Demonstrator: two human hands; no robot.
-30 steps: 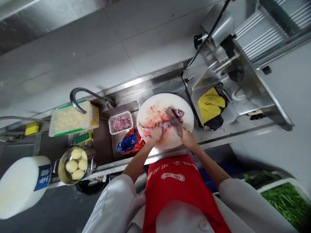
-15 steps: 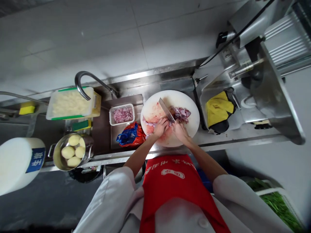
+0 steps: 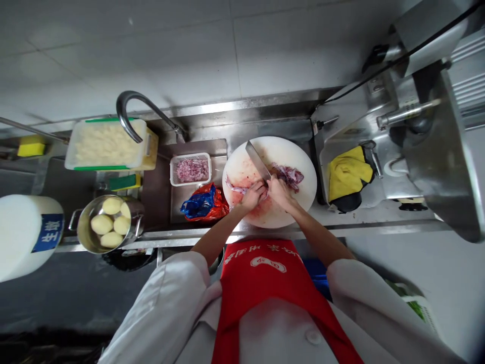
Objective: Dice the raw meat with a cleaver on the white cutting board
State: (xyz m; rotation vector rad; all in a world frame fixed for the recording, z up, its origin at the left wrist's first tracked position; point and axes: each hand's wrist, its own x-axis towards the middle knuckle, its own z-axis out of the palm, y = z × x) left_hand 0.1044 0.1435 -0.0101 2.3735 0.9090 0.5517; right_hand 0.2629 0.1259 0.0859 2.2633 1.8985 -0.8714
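Observation:
A kitchen cleaver (image 3: 258,161) lies at a slant over the round white cutting board (image 3: 303,202), its blade pointing up and to the left. My right hand (image 3: 279,191) is closed around its handle. Beside the blade, my left hand (image 3: 253,196) bends its fingers over raw meat on the board, mostly hidden beneath them. A strip of pale pink meat (image 3: 235,188) stretches out left of that hand. Dark red meat pieces (image 3: 288,176) form a heap right of the cleaver. Reddish smears mark the board.
Left of the board, a sink holds a white basket of chopped pink meat (image 3: 192,171) and a red and blue plastic bag (image 3: 204,203) under a curved faucet (image 3: 147,103). Further left stands a pot of peeled potatoes (image 3: 99,244). A yellow cloth (image 3: 349,173) lies at right.
The camera view has shifted slightly. Both hands remain close together over the meat, and the cleaver stays at nearly the same slant on the board.

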